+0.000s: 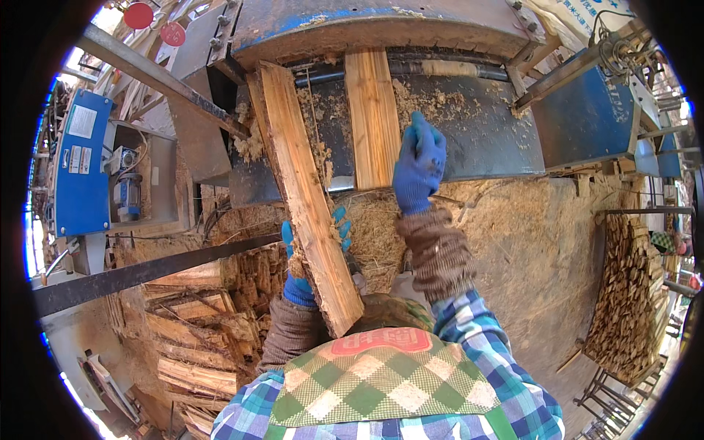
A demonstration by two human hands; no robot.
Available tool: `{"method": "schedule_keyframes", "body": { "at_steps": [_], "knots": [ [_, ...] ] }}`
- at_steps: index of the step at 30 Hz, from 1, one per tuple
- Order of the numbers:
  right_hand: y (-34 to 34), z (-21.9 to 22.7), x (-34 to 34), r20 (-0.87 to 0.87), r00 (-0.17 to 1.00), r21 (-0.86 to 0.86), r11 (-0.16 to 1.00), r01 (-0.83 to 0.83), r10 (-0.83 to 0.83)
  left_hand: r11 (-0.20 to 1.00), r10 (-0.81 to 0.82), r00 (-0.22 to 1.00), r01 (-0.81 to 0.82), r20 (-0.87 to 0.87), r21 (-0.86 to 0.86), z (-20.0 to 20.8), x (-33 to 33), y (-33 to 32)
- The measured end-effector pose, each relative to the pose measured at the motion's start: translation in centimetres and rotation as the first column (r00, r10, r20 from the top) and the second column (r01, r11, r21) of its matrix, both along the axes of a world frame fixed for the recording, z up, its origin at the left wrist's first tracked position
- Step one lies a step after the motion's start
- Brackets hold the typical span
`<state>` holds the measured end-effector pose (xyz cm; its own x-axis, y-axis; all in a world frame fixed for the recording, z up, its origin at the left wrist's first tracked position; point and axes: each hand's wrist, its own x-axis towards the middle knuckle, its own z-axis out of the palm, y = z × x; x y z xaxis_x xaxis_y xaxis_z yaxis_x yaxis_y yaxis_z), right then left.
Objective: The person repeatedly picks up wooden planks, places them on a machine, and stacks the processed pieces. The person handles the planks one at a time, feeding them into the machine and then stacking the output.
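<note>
A long rough-edged wooden plank (308,194) slants from the machine's dark metal bed (473,147) down toward my body. My left hand (299,290), in a blue glove, grips it from beneath, with fingertips showing at both edges; the plank hides the palm. Another board (372,121) lies flat on the bed, its far end at the opening under the machine's hood. Just right of that board's near end, my gloved right hand (419,165) hovers with its fingers drawn together and bent. Nothing shows in it.
Sawdust and shavings (433,103) litter the bed around a dark roller (323,75). Rough split wood (198,337) is piled at lower left, behind a dark metal bar (161,273). A blue control box (84,165) stands at left; stacked wood strips (623,301) are at right.
</note>
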<state>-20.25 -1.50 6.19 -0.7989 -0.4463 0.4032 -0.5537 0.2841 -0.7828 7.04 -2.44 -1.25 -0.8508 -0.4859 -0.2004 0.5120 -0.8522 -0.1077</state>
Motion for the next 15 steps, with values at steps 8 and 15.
{"method": "schedule_keyframes", "body": {
  "at_steps": [8, 15],
  "knots": [
    [-1.5, 1.2, -0.4, 0.160, 0.986, 0.103, 0.994, 0.032, -0.048, 0.990, 0.005, 0.984, 0.021, 0.179, -0.140, -0.8, -0.2, 0.0],
    [5.3, 2.9, 3.4, 0.576, 0.557, -0.405, 0.801, -0.442, 0.599, 0.923, 0.125, 0.881, 0.066, 0.457, -0.380, 4.2, -2.1, 1.4]
  ]
}}
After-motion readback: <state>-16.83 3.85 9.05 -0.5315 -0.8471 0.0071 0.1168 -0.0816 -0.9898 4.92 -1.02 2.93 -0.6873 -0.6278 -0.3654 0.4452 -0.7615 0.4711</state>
